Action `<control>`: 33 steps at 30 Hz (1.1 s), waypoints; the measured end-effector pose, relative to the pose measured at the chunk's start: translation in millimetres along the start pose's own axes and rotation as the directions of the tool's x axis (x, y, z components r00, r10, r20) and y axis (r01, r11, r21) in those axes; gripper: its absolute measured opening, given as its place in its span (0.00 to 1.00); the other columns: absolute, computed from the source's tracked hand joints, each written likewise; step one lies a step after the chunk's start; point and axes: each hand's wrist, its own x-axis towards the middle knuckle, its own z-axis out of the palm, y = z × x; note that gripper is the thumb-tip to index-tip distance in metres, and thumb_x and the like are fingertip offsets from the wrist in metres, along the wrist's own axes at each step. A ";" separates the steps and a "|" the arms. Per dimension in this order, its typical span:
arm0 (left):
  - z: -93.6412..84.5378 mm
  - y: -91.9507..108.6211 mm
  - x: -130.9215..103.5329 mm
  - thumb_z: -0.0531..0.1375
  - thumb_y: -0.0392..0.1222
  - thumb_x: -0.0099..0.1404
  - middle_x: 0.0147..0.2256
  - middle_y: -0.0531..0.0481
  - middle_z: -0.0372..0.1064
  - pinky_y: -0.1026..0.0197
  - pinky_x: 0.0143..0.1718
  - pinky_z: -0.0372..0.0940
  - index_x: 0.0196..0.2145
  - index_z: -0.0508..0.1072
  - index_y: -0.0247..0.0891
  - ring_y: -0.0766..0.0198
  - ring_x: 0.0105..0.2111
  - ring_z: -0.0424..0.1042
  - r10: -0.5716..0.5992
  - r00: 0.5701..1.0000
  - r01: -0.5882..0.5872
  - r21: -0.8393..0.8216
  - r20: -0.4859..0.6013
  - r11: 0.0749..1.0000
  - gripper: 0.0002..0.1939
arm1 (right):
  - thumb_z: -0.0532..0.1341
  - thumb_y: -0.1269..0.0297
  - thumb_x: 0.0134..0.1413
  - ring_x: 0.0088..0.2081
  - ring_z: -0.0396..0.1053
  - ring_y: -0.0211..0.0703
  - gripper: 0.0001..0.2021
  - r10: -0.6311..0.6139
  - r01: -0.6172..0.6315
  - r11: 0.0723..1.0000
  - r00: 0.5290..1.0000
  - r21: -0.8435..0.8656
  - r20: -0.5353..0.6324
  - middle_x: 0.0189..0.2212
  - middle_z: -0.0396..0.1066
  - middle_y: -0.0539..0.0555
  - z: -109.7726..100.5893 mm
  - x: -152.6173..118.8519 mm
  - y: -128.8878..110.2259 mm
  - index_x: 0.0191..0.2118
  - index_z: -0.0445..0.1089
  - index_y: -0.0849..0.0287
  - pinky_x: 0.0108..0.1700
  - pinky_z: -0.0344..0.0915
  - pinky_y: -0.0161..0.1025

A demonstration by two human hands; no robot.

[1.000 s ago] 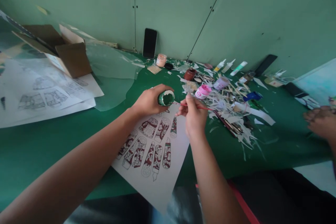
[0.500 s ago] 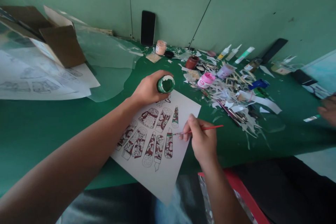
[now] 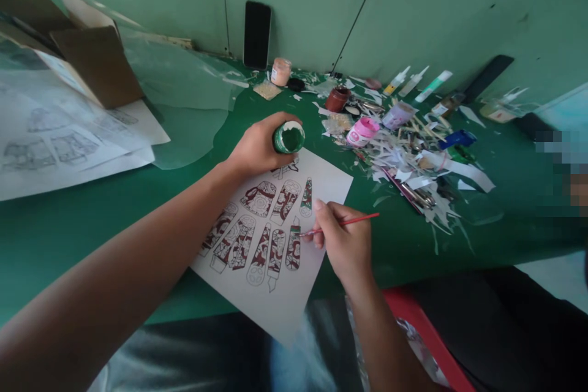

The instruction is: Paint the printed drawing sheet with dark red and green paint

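Note:
My left hand (image 3: pixel 256 146) is wrapped round a jar of green paint (image 3: pixel 289 138), its open mouth tilted toward me at the top of the paper. In my right hand (image 3: pixel 344 236) is a thin red paintbrush (image 3: pixel 356 219), pinched near the bristles. The brush tip touches or hovers at the upper end of the rightmost lower shape on the white sheet of paper (image 3: pixel 324 180). Printed patterned shapes on that sheet carry dark red paint, and a few spots are green. The sheet's lower corner hangs past the table edge.
An open cardboard box (image 3: pixel 96 67) and printed sheets (image 3: pixel 82 135) lie left. A phone (image 3: pixel 257 35) leans on the wall. Right of the paper are a pink paint jar (image 3: pixel 362 132), a dark red paint jar (image 3: pixel 337 99) and heaped paper scraps (image 3: pixel 422 174).
The view has shifted slightly. The brush tip stays by the same shape, with my right hand a little closer to it. At the far right, the other person's hand is now blurred out.

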 end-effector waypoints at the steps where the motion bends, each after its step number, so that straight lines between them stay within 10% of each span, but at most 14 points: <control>1: 0.0 -0.2 0.0 0.66 0.37 0.50 0.49 0.46 0.74 0.56 0.52 0.67 0.50 0.71 0.35 0.53 0.49 0.74 0.006 1.000 -0.006 0.002 -0.006 1.000 0.27 | 0.61 0.52 0.55 0.11 0.61 0.32 0.23 0.014 -0.014 1.000 1.000 -0.015 0.008 0.08 0.59 0.45 0.4 -0.5 1.0 0.14 0.60 0.56 0.15 0.59 0.30; 33: -0.8 -2.8 -2.0 0.65 0.36 0.50 0.50 0.45 0.74 0.55 0.52 0.67 0.50 0.71 0.34 0.53 0.50 0.73 0.028 0.999 -0.029 -0.028 -0.037 0.999 0.27 | 0.59 0.57 0.56 0.13 0.57 0.30 0.22 -0.005 0.009 0.988 1.000 -0.153 0.026 0.09 0.60 0.45 5.5 -4.6 7.0 0.13 0.58 0.56 0.17 0.54 0.30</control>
